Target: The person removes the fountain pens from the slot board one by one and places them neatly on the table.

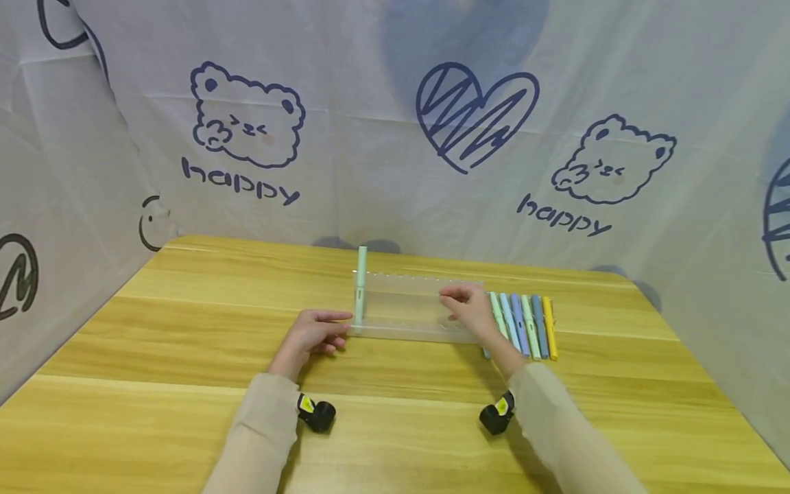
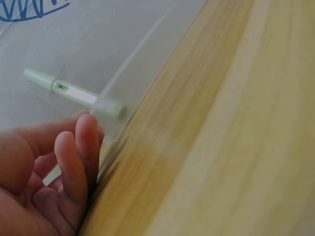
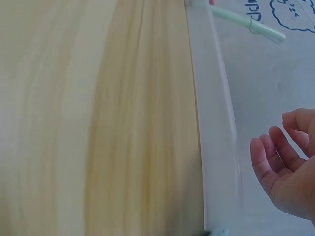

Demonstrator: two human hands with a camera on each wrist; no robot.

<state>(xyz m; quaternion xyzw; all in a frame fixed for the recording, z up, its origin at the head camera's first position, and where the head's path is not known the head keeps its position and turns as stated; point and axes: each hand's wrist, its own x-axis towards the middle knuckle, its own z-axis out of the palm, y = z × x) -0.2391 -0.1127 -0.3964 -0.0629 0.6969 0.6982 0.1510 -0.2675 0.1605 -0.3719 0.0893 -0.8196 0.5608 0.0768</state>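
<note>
A clear plastic pen stand (image 1: 401,333) with a notched upper edge stands in the middle of the table. One light green pen (image 1: 361,274) leans upright in its leftmost place. My left hand (image 1: 311,333) holds the stand's left end, fingertips at the lower corner close to that pen's foot. Over the stand's right part hovers my right hand (image 1: 470,312), its fingers loosely bent. The right wrist view shows a gap between thumb and fingers of this hand (image 3: 288,169), with nothing in it.
Right of the stand, several capped pens (image 1: 532,326) in green, blue, purple and yellow lie side by side, partly behind my right hand and forearm. A printed white cloth (image 1: 364,137) hangs behind the wooden table (image 1: 395,425).
</note>
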